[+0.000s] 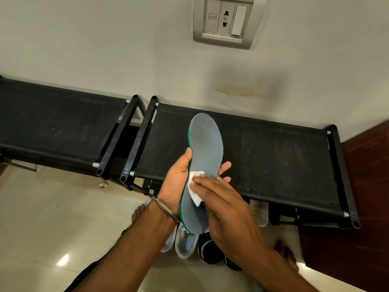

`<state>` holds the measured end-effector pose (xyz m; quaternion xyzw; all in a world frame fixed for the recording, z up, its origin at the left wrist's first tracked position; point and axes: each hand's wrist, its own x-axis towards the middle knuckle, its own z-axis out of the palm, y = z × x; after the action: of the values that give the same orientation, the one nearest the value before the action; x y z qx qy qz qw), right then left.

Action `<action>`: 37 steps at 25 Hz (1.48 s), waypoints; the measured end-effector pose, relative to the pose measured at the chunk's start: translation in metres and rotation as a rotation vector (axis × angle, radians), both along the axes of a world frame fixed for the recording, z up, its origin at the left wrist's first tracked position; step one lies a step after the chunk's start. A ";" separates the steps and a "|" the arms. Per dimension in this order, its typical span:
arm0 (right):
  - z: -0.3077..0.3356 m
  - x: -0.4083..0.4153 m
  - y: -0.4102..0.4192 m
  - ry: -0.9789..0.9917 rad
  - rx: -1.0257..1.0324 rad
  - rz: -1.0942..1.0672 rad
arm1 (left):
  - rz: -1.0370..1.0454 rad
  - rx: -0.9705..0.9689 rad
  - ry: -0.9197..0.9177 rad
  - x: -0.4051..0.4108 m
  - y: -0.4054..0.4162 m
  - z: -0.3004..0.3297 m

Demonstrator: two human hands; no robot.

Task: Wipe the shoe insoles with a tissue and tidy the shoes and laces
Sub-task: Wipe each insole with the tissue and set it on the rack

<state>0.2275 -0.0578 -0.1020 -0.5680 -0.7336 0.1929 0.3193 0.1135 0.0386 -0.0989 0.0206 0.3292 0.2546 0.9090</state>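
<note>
Right hand [223, 205] over half-hidden tissue [194, 189], insole [207, 144].

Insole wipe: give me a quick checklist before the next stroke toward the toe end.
1. Insole held firm: left hand grips its edge, fingers behind. Ok.
2. Tissue under the fingers: right hand presses it flat on the insole. Ok.
3. Toe half reachable: bare and facing up, nothing covering it. Ok.
4. Insole clear of the black rack: held in front of it; contact cannot tell.
5. Tissue clean enough: visible part looks white; underside cannot tell.
6. Shoes on the floor below for refitting: ok.
</note>
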 end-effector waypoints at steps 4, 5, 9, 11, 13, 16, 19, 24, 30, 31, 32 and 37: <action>-0.012 0.030 0.022 -0.082 -0.130 -0.188 | -0.092 0.020 0.019 0.012 -0.014 0.005; -0.012 0.036 0.024 -0.054 -0.173 -0.233 | -0.113 0.039 0.044 0.014 -0.017 0.005; 0.000 0.017 0.015 0.011 -0.052 -0.090 | -0.102 0.021 0.044 0.008 -0.009 0.008; 0.008 0.001 0.008 0.032 0.004 0.045 | -0.083 0.031 0.065 0.000 -0.001 0.002; 0.009 0.001 0.008 0.007 0.029 0.090 | -0.060 0.040 0.093 -0.003 0.002 -0.002; 0.003 0.015 0.015 -0.138 0.035 0.006 | -0.048 0.024 0.073 0.003 -0.005 0.001; -0.001 0.034 0.022 -0.127 -0.034 -0.143 | -0.116 0.124 0.085 0.013 -0.017 0.006; -0.002 0.043 0.023 -0.051 -0.092 -0.209 | -0.124 0.204 0.055 0.012 -0.019 0.014; 0.003 0.017 0.013 -0.035 -0.019 -0.049 | -0.037 0.127 -0.026 0.004 -0.011 0.004; 0.004 0.014 0.011 -0.027 -0.003 -0.034 | -0.022 0.133 -0.022 0.004 -0.010 0.004; 0.004 0.012 0.010 -0.017 0.003 -0.021 | -0.013 0.131 -0.008 0.004 -0.009 0.004; -0.007 0.031 0.018 -0.016 -0.100 -0.154 | -0.133 0.107 -0.046 0.013 -0.023 0.009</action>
<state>0.2583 -0.0394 -0.1094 -0.6394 -0.6798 0.1995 0.2987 0.1268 0.0161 -0.0897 0.0850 0.2921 0.2113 0.9289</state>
